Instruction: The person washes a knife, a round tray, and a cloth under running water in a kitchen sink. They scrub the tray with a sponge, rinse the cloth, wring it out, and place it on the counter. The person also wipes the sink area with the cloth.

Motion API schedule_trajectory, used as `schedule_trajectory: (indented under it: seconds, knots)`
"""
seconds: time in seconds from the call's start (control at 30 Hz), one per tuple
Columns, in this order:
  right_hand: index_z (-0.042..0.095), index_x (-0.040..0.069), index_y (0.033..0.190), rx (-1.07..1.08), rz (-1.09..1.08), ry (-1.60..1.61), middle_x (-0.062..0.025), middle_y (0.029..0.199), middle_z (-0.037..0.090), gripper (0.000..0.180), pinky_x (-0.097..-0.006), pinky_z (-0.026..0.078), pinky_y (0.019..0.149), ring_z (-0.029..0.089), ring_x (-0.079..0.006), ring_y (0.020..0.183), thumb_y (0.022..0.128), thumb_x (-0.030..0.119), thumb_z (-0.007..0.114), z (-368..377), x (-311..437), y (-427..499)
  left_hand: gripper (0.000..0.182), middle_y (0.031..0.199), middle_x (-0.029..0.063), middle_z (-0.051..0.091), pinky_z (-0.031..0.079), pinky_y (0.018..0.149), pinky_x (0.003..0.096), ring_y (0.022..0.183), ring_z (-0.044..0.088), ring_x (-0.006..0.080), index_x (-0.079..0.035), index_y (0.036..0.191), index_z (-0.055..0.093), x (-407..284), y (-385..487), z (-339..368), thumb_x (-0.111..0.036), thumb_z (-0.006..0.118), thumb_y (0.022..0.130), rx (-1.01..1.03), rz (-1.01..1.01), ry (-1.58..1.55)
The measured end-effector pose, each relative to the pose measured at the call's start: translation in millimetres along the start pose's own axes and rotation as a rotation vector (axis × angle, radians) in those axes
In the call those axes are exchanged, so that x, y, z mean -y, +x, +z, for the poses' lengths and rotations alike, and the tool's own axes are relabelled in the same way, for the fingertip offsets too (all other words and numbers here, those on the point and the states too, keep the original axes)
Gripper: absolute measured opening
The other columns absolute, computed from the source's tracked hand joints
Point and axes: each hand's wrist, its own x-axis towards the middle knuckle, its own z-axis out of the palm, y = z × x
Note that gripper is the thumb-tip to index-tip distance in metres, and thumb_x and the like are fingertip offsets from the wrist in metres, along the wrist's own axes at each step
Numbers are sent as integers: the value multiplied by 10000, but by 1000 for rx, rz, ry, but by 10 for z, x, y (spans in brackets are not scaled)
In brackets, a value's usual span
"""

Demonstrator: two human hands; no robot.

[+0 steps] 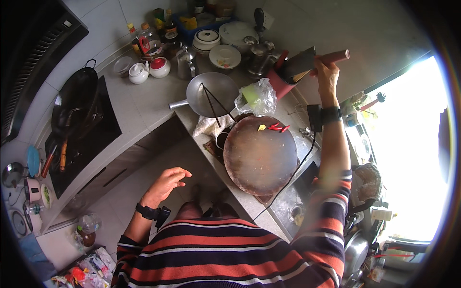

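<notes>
My right hand (327,75) grips the reddish handle of a cleaver (299,62) at the back of the counter. Its dark blade lies over the mouth of a red utensil holder (282,87), and I cannot tell how much of it is inside. My left hand (166,184) hangs in the air before my body, holding nothing, fingers loosely bent. Between my arms stands a round wooden chopping board (261,154). Small red chillies (277,127) and a yellowish piece (262,127), perhaps ginger, lie near its far edge.
Behind the board are a metal pan (212,95) with chopsticks across it and a clear plastic bag (261,97). A black wok (75,100) sits on the hob at left. To the right is a sink (284,205); a black cable (288,183) runs from my right wrist past the board.
</notes>
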Motion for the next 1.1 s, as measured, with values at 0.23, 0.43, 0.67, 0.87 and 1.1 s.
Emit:
schedule_trajectory:
  seconds: [0.23, 0.43, 0.67, 0.87, 1.1]
  knots:
    - [674, -28, 1008, 161, 88, -215, -59, 708, 644, 251, -262, 516, 498, 614, -149, 520, 839, 158, 691, 163, -318, 485, 206, 1086, 12, 638, 472, 829, 268, 1005, 561, 80, -64, 1058, 670, 111, 30, -74, -221, 556, 989, -7, -27, -12]
    - [661, -38, 865, 164, 261, -344, -109, 691, 684, 249, -287, 565, 520, 685, -196, 568, 814, 203, 699, 357, -568, 251, 200, 1048, 6, 635, 475, 827, 288, 894, 537, 63, -55, 1045, 670, 93, 106, -36, -218, 586, 967, 2, -19, -24]
    - [654, -2, 918, 307, 305, -297, -54, 612, 583, 158, -268, 445, 406, 569, -140, 490, 900, 112, 546, -223, -986, -517, 205, 1071, 5, 643, 475, 826, 266, 986, 560, 77, -68, 1056, 671, 91, 203, -86, -220, 550, 989, 36, -63, -15]
    - [629, 118, 1164, 653, -36, -1009, -151, 1115, 639, 375, -424, 517, 893, 611, -369, 1045, 796, 50, 613, -386, -1834, -1552, 189, 1058, 25, 639, 488, 820, 264, 938, 574, 88, -48, 1060, 662, 166, 364, 65, -183, 553, 986, 90, -117, -11]
    - [617, 78, 1062, 706, -88, -1039, -184, 1022, 577, 227, -449, 504, 868, 584, -379, 1044, 844, 53, 557, -385, -2203, -1735, 192, 1058, 31, 639, 491, 818, 268, 942, 574, 95, -40, 1058, 662, 210, 366, 161, -175, 542, 992, 64, -153, 44]
